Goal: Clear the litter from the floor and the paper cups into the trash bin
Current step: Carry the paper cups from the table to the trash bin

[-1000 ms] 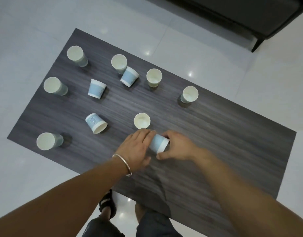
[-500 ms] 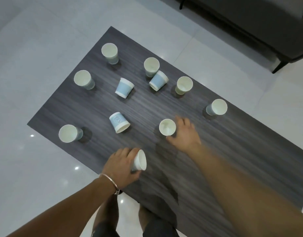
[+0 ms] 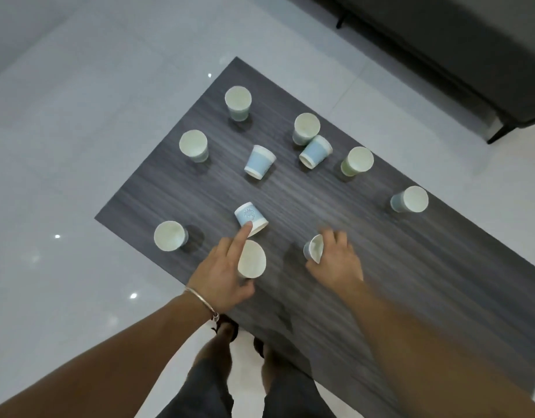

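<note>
Head view, looking down on the dark wood table (image 3: pixel 411 267), its near long edge right above the person's sandalled feet (image 3: pixel 227 327). The left hand (image 3: pixel 222 271) grips the left-hand cup (image 3: pixel 251 263), curled round its wall with the mouth facing up at the camera, just inside that near edge. Its index finger (image 3: pixel 239 242) sticks out straight, and the tip meets the rim end of the logo cup (image 3: pixel 250 218), which lies on its side. The right hand (image 3: pixel 335 260) wraps the right-hand cup (image 3: pixel 314 251), tilted with its mouth to the left. It's motion-blurred, so I cannot tell if it has left the wood.

There is a gap of bare grain between the two hands, and a wide bare stretch to the right of the right hand. A corner cup (image 3: pixel 169 240) stands upright close to the table's left corner, tight against the edge. Further back, two blue cups (image 3: pixel 259 161) (image 3: pixel 316 151) lie tipped, the second touching an upright cup (image 3: pixel 306 128). Upright cups (image 3: pixel 238 102) (image 3: pixel 194 145) line the far-left edge, and others (image 3: pixel 357 160) (image 3: pixel 411 200) line the far side. White tile floor (image 3: pixel 79 146) surrounds the table, with a dark sofa (image 3: pixel 441 55) beyond it.
</note>
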`<state>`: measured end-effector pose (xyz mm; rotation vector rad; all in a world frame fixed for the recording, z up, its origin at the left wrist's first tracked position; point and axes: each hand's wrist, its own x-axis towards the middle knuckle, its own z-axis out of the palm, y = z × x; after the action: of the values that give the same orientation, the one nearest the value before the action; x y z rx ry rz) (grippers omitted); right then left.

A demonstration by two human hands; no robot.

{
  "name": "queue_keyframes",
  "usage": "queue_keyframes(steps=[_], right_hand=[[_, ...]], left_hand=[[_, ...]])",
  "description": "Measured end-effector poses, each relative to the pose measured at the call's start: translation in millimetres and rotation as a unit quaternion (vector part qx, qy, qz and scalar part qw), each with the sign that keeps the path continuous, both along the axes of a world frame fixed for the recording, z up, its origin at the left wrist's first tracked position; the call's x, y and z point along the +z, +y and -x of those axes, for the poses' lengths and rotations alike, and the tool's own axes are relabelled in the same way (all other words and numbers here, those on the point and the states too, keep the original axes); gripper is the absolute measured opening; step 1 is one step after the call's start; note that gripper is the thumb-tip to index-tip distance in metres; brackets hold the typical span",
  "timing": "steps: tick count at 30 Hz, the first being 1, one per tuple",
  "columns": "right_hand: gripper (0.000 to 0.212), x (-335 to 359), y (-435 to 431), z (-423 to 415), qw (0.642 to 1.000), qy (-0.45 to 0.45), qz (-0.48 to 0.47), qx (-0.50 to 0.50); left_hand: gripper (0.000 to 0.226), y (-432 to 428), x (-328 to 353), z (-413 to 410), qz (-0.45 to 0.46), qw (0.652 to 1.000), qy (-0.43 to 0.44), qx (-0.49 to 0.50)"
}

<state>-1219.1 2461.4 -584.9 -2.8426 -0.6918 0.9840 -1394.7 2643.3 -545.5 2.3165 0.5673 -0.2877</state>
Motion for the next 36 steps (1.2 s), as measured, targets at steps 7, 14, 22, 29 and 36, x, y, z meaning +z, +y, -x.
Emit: queue_keyframes(steps=[7, 14, 22, 29, 36], right_hand=[[0.065, 114.2, -18.9, 34.2, 0.999, -0.035, -0.031, -0.015], [0.057, 202.8, -129.4, 93.3, 0.973, -0.084, -0.009, -0.215], [0.056, 258.8, -312.4, 261.5, 0.858, -0.185, 0.019, -0.478], [0.067, 280.5, -424.4, 457.6, 0.746, -0.215, 0.029, -0.629], [0.067, 299.9, -496.5, 630.1, 0.625, -0.242, 0.052, -0.74]], left_hand=[[0.083, 5.3, 76.0, -27.7, -0.099, 0.989, 0.001, -0.111], [0.08, -71.6, 130.7, -67.9, -0.071, 0.952, -0.047, -0.295], [0.077, -272.6, 194.0, -52.2, -0.063, 0.848, -0.164, -0.499], [0.081, -459.5, 244.3, 77.0, -0.048, 0.736, -0.219, -0.639], [0.078, -602.6, 264.0, 228.2, -0.03, 0.61, -0.235, -0.757]])
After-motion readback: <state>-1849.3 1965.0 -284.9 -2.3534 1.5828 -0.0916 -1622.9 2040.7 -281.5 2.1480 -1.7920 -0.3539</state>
